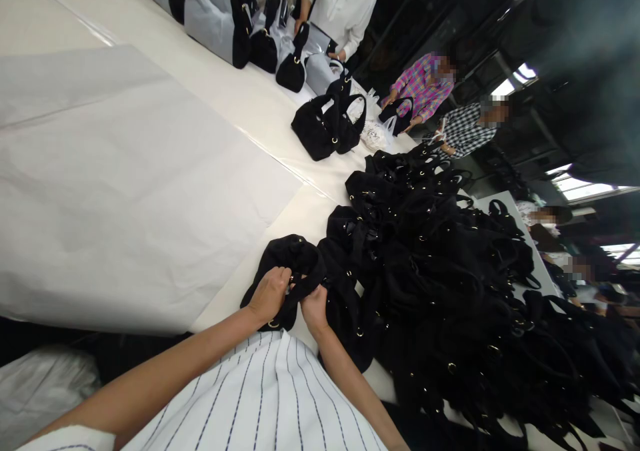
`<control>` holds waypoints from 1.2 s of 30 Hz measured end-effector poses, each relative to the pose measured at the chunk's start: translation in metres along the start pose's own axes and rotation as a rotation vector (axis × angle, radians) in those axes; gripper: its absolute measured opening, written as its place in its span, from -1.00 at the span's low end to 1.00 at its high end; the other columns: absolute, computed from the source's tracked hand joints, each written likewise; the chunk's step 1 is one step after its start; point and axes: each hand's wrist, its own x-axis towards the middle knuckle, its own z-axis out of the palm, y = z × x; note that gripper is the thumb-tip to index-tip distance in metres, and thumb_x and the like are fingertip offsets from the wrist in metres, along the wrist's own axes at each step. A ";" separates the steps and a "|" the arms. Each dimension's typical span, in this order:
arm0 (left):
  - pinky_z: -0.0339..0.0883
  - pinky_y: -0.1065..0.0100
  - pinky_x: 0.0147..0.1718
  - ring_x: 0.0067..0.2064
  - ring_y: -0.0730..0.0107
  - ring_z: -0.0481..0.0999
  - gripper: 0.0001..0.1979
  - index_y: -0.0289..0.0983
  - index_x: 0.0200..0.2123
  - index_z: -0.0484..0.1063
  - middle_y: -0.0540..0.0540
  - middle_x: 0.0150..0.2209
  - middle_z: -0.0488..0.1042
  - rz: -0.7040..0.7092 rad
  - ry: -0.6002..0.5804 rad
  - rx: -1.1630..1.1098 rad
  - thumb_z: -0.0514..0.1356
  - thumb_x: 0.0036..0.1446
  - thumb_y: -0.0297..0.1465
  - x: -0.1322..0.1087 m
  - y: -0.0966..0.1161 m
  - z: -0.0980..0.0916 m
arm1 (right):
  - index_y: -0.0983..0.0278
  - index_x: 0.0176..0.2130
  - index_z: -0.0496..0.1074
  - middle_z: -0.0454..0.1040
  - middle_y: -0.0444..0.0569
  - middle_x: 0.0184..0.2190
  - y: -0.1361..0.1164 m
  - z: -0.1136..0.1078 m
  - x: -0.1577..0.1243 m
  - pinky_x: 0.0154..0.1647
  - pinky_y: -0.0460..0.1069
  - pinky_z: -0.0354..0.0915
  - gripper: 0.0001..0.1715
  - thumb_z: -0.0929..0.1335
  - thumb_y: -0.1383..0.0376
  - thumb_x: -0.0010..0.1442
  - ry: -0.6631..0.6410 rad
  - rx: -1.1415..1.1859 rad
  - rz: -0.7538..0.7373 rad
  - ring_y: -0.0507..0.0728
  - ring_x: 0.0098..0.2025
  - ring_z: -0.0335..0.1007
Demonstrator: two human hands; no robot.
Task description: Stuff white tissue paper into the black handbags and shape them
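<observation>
A small black fabric handbag (290, 261) lies at the near edge of a long white table (240, 97), right in front of me. My left hand (269, 294) is closed on its near side, close to a gold ring fitting. My right hand (315, 304) is closed on the bag's strap just beside it. Both hands touch the same bag. To the right, a big heap of black handbags (450, 271) with gold fittings covers the table.
A large sheet of white tissue paper (125, 191) lies to the left. Two black bags (327, 127) stand further up the table, with grey-and-black bags (215, 17) beyond. A person in white (340, 4) and two in plaid shirts (425, 87) work at the far end.
</observation>
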 end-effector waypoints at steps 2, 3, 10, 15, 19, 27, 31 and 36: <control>0.28 0.20 -0.21 -0.27 0.19 0.35 -0.76 -0.24 -0.39 0.27 -0.12 -0.37 0.36 0.009 -0.005 0.013 -0.04 0.08 -0.68 0.001 0.002 -0.002 | 0.31 -0.39 0.36 0.48 -0.06 -0.48 -0.003 -0.001 0.000 -0.42 -0.07 0.30 -0.84 0.37 0.26 0.02 -0.015 0.028 0.000 0.05 -0.43 0.32; 0.28 0.20 -0.22 -0.27 0.19 0.36 -0.77 -0.24 -0.39 0.27 -0.12 -0.37 0.37 0.007 0.000 0.015 -0.03 0.09 -0.67 0.001 0.002 -0.002 | 0.31 -0.40 0.36 0.47 -0.08 -0.49 -0.005 -0.001 0.000 -0.42 -0.07 0.30 -0.85 0.37 0.27 0.01 -0.022 0.048 0.002 0.04 -0.44 0.31; 0.28 0.25 -0.22 -0.25 0.22 0.40 -0.76 -0.24 -0.35 0.28 -0.11 -0.36 0.39 -0.041 0.021 0.007 -0.01 0.04 -0.68 -0.001 -0.007 0.002 | 0.33 -0.40 0.38 0.48 -0.06 -0.47 -0.015 0.001 0.003 -0.41 -0.06 0.32 -0.88 0.39 0.35 -0.03 -0.033 0.041 -0.012 0.07 -0.42 0.35; 0.30 0.24 -0.21 -0.24 0.21 0.41 -0.81 -0.24 -0.33 0.28 -0.11 -0.35 0.41 -0.068 0.013 -0.011 0.01 0.08 -0.63 0.000 -0.006 0.000 | 0.34 -0.41 0.42 0.51 -0.01 -0.47 -0.017 0.000 0.005 -0.40 -0.04 0.34 -0.89 0.38 0.32 0.02 -0.073 -0.004 -0.060 0.11 -0.41 0.40; 0.31 0.23 -0.17 -0.21 0.20 0.42 -0.81 -0.26 -0.28 0.32 -0.15 -0.30 0.45 -0.080 -0.009 -0.034 0.04 0.07 -0.62 0.000 0.002 -0.001 | 0.37 -0.34 0.50 0.57 0.10 -0.39 -0.019 -0.003 0.005 -0.29 0.05 0.43 -0.78 0.42 0.23 0.06 -0.109 -0.043 -0.121 0.23 -0.31 0.49; 0.28 0.28 -0.15 -0.20 0.27 0.41 -0.69 -0.25 -0.19 0.34 -0.10 -0.27 0.45 -0.139 -0.020 -0.071 0.08 -0.03 -0.62 0.003 0.003 0.006 | 0.36 -0.30 0.56 0.61 0.18 -0.31 -0.001 -0.013 0.013 -0.21 0.08 0.46 -0.60 0.47 0.08 -0.01 -0.155 -0.107 -0.067 0.33 -0.24 0.54; 0.27 0.30 -0.17 -0.24 0.32 0.38 -0.72 -0.24 -0.19 0.36 -0.05 -0.31 0.42 -0.131 0.004 -0.209 0.18 -0.03 -0.55 -0.003 -0.003 -0.001 | 0.32 -0.35 0.57 0.60 0.15 -0.40 0.014 -0.012 0.012 -0.30 0.07 0.46 -0.57 0.48 0.02 -0.09 -0.055 -0.101 -0.009 0.33 -0.31 0.55; 0.33 0.35 -0.24 -0.27 0.39 0.42 -0.80 -0.25 -0.26 0.44 -0.04 -0.27 0.45 -0.190 0.027 -0.474 0.20 -0.03 -0.51 -0.015 -0.012 -0.009 | 0.30 -0.32 0.55 0.59 0.09 -0.40 0.035 -0.012 0.010 -0.30 0.04 0.45 -0.59 0.47 0.07 -0.11 -0.060 0.074 0.048 0.28 -0.32 0.53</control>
